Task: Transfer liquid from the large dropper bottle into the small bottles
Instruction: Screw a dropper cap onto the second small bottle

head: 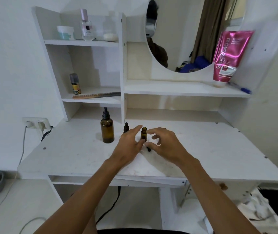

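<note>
- Both hands hover low over the desk (219,149), one on each side of the open vial (143,133).
- Left hand (129,144) sits just left of the vial, fingers spread and slack; its thumb tip lies close to the vial's base, though whether it touches cannot be told.
- Right hand (166,144) sits just right of the vial, fingers loosely curled with nothing between them.
- Open vial is small, amber, upright and uncapped, standing on the desk.
- Small black dropper cap (148,148) lies on the desk just in front of the vial, close to the right thumb.
- Second vial (126,127), still capped with a black dropper, stands just left of and behind the open vial, partly hidden by the left fingers.
- Big bottle (107,129), amber with its black dropper top on, stands upright further left of the open vial, apart from both hands.
- Comb (96,95) and a small spray can (75,83) rest on the shelf up and left of the vial.
- Pink tube (229,56) leans on the ledge up and right of the vial, beside the mirror (185,31).
</note>
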